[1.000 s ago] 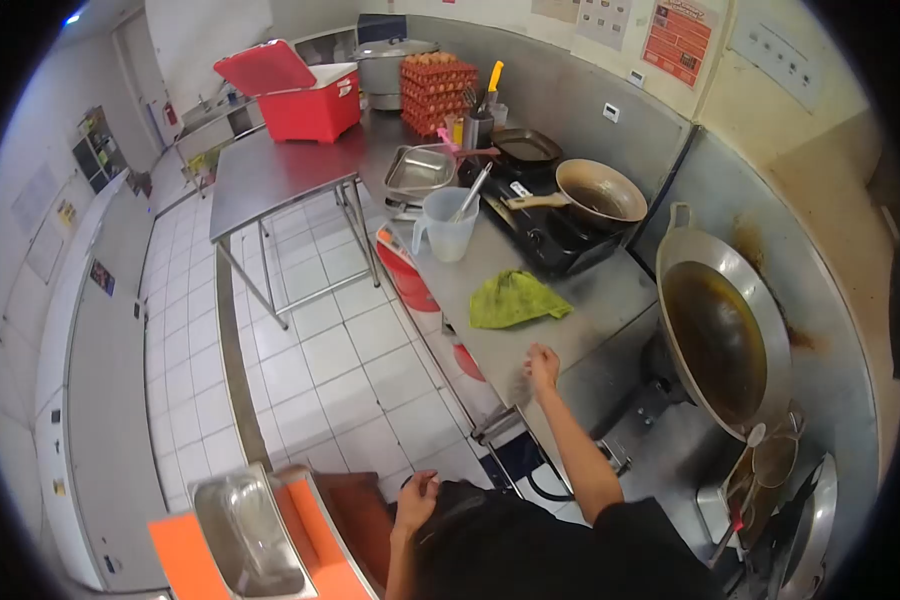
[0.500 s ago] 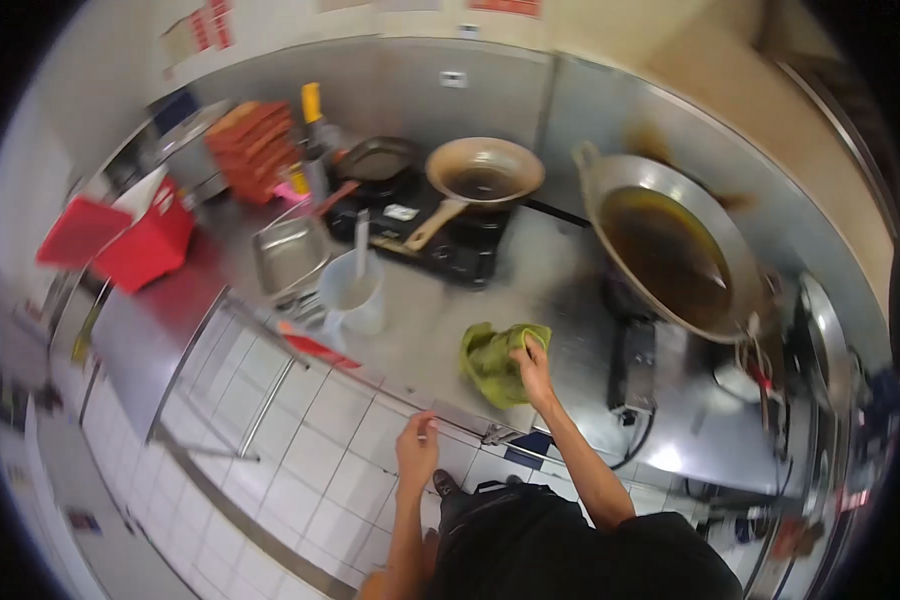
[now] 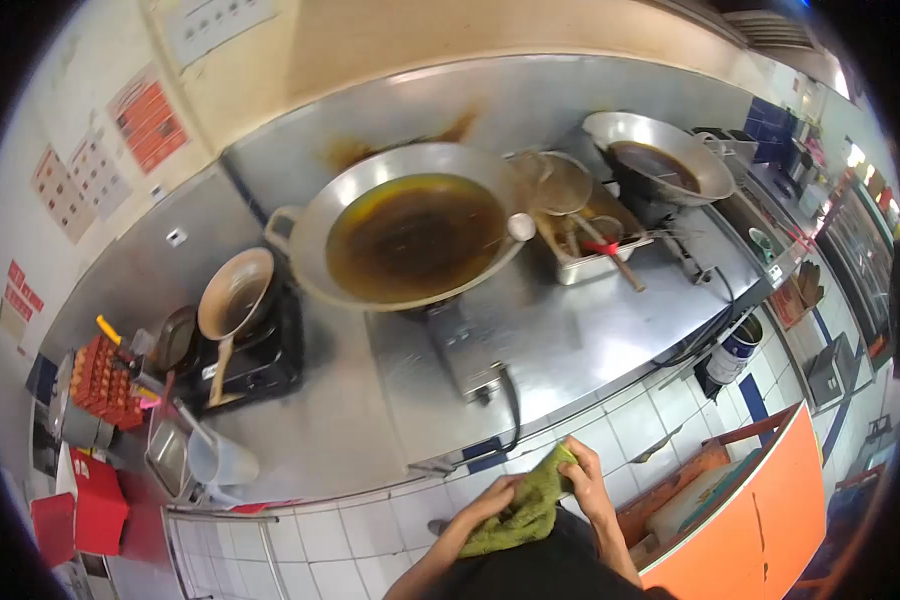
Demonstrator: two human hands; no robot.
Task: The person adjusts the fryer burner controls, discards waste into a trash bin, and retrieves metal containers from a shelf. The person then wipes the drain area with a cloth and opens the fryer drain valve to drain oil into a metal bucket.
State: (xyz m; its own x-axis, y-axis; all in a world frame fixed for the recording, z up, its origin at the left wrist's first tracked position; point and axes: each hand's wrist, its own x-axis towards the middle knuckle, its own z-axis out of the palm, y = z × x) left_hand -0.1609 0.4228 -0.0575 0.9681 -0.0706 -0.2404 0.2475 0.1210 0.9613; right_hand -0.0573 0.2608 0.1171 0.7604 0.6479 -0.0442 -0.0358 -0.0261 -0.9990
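Note:
A green cloth [image 3: 532, 512] is stretched between my two hands, close to my body and in front of the counter edge. My left hand [image 3: 492, 498] pinches its left side, and my right hand [image 3: 587, 482] grips its upper right corner. The rest of the cloth hangs down in folds against my dark clothing. Beyond my hands is the steel counter [image 3: 345, 425], where a large wok [image 3: 315, 240] of dark oil sits on a burner.
A light-coloured frying pan [image 3: 253, 270] rests on a black stove at left, near a plastic jug [image 3: 232, 463]. Strainers [image 3: 562, 187] lie over a metal tray right of the wok; a second wok [image 3: 705, 178] stands farther right. An orange cabinet [image 3: 770, 510] is at my lower right.
My view has swung to the right. The cloth has come off the counter to my body, and my left hand, empty before, now holds it along with my right.

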